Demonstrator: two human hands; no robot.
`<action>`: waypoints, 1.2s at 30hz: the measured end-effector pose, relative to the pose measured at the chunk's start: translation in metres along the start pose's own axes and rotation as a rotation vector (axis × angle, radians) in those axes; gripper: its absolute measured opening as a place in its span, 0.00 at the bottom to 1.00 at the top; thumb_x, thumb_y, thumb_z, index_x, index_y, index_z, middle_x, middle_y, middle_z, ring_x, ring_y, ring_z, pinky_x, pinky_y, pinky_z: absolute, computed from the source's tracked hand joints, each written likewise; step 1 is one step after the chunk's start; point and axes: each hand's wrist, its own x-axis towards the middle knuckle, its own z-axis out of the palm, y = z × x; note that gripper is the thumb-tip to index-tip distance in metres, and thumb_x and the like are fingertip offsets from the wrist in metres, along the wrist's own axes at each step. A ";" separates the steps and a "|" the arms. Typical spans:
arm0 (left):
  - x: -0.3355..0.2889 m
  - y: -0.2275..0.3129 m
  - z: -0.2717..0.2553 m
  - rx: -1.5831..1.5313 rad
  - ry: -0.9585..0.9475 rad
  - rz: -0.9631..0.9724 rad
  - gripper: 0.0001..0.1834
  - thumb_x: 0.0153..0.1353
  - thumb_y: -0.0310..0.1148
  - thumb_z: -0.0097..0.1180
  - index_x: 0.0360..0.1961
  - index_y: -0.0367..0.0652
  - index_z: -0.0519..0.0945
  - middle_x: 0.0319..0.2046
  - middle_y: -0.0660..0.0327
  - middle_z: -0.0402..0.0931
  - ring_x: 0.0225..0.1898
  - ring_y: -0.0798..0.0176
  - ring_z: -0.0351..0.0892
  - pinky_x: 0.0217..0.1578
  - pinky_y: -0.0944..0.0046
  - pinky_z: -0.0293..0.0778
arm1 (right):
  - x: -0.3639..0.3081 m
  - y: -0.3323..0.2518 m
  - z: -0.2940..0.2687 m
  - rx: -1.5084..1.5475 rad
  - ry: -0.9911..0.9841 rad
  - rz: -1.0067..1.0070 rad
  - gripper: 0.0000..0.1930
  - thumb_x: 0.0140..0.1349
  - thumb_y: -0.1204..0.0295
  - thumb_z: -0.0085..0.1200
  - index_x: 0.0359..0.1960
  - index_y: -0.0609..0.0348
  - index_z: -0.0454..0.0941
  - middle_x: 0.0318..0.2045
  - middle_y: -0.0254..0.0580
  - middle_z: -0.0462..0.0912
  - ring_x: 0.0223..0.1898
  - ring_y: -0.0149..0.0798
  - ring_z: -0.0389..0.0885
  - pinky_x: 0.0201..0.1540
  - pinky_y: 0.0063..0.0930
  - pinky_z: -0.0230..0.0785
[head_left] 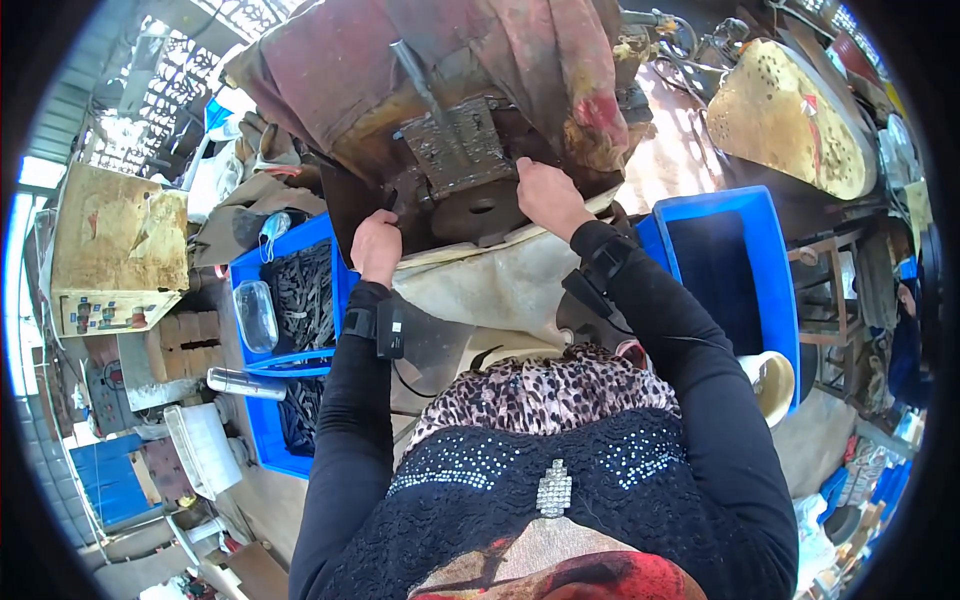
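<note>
Both arms reach up to a greasy machine whose dark metal block (455, 148) has a handle-like rod (415, 75) rising from it. Below that block lies a dark plate (478, 212) with an oval hole. My left hand (377, 247) is closed at the left of the machine opening, its fingers on a small dark piece that I cannot make out. Right beside the block's right edge, my right hand (550, 197) is closed too, and whatever its fingers grip is hidden. A stained reddish cloth (350, 70) drapes over the machine, and a pale sheet (490, 285) hangs below it.
At left, a blue bin (240, 345) holds many dark flat strips (300, 295) and a clear plastic container (256, 316). Another blue bin (780, 270) with a dark interior stands at right, near a cream-coloured cylinder (775, 388). A stained control box (120, 235) stands far left.
</note>
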 end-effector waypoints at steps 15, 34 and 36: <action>-0.008 0.013 0.007 0.089 0.030 0.000 0.14 0.56 0.30 0.49 0.38 0.55 0.86 0.39 0.54 0.83 0.46 0.48 0.81 0.44 0.53 0.76 | -0.008 0.010 -0.002 0.032 0.008 -0.030 0.06 0.57 0.76 0.47 0.35 0.66 0.71 0.29 0.58 0.81 0.34 0.60 0.82 0.36 0.50 0.76; -0.003 0.010 0.011 0.081 0.061 -0.032 0.14 0.56 0.31 0.50 0.37 0.56 0.87 0.39 0.54 0.84 0.45 0.48 0.82 0.44 0.54 0.76 | -0.006 0.008 -0.002 0.042 -0.001 -0.055 0.07 0.58 0.77 0.46 0.36 0.67 0.71 0.30 0.60 0.82 0.35 0.61 0.82 0.38 0.50 0.76; -0.003 0.010 0.011 0.082 0.069 -0.020 0.14 0.56 0.31 0.50 0.37 0.55 0.87 0.38 0.54 0.84 0.45 0.49 0.82 0.44 0.54 0.76 | -0.006 0.007 -0.002 0.043 -0.008 -0.052 0.07 0.58 0.77 0.46 0.36 0.67 0.71 0.30 0.60 0.82 0.35 0.61 0.82 0.38 0.50 0.76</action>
